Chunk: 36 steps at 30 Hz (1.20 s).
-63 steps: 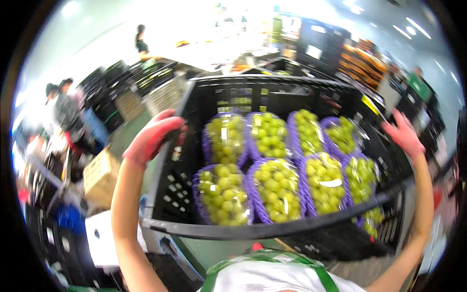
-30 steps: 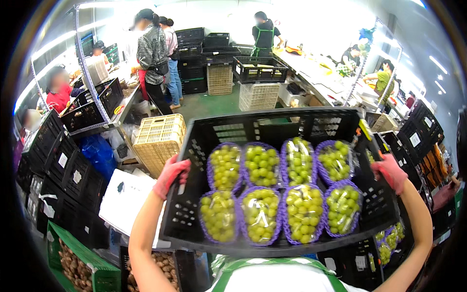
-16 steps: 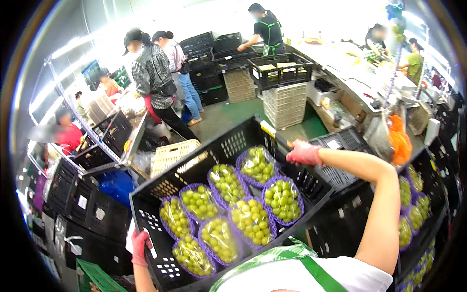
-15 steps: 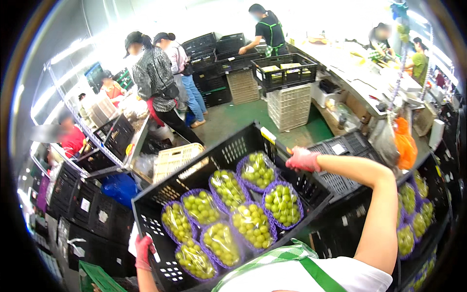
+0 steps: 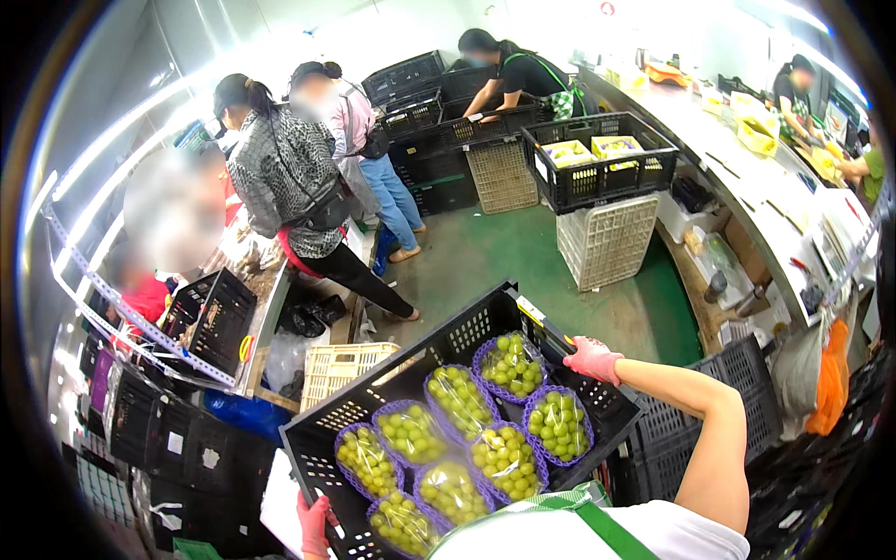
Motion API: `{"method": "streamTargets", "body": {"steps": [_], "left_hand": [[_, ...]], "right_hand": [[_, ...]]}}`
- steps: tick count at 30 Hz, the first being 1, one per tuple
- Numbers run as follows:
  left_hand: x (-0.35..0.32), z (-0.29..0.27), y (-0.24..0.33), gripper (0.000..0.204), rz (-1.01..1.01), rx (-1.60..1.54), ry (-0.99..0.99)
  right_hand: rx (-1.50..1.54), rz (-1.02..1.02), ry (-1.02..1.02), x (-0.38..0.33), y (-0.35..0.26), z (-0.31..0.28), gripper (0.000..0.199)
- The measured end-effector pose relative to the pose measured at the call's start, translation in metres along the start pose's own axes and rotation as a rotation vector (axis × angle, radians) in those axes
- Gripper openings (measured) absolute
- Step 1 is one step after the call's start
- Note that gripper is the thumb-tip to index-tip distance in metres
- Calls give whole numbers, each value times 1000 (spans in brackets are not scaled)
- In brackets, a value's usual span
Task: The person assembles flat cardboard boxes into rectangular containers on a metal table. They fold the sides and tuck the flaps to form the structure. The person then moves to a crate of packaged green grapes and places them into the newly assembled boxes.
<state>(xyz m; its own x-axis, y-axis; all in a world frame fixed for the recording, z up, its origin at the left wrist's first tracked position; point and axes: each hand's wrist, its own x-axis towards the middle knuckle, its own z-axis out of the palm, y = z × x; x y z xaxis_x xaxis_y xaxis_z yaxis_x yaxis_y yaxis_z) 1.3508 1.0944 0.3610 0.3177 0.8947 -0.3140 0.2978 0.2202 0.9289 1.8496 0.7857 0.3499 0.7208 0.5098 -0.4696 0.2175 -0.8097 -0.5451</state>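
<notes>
Both my hands wear pinkish-red gloves and carry a black plastic crate (image 5: 471, 327) in front of my body, tilted and set at a slant. My left hand (image 5: 315, 525) is closed on its near left end. At the far right end, my right hand (image 5: 593, 360) grips the rim, with a small yellow thing by the fingertips that I cannot make out. Several packs of green grapes (image 5: 560, 425) lie in the crate, each in a purple foam net under clear wrap. My apron hides the crate's near edge.
Ahead, a black crate with yellow boxes (image 5: 602, 177) stands on upturned pale crates (image 5: 611, 241). A cream crate (image 5: 345, 369) sits left of mine, black crates (image 5: 705, 401) at right. A long worktable (image 5: 737, 177) runs along the right. Several co-workers stand around, one bending over crates (image 5: 499, 126).
I have moved forward with the crate; things ahead look larger and nearer. The grape crates at my right have left the view. The co-worker at the back now bends lower.
</notes>
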Motion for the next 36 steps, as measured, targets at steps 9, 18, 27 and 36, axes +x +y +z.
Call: {"method": "streamTargets", "body": {"steps": [9, 18, 27, 36], "left_hand": [[153, 140, 86, 34, 99, -74, -11], [300, 274, 178, 30, 135, -49, -29], [387, 378, 240, 19, 71, -113, 256], [475, 477, 296, 52, -125, -90, 319]], "right_hand": [[57, -36, 150, 168, -56, -116, 26], [176, -55, 116, 355, -89, -219, 32], [111, -246, 80, 555, -189, -327, 32], [-65, -362, 53, 727, -251, -364, 47]]}}
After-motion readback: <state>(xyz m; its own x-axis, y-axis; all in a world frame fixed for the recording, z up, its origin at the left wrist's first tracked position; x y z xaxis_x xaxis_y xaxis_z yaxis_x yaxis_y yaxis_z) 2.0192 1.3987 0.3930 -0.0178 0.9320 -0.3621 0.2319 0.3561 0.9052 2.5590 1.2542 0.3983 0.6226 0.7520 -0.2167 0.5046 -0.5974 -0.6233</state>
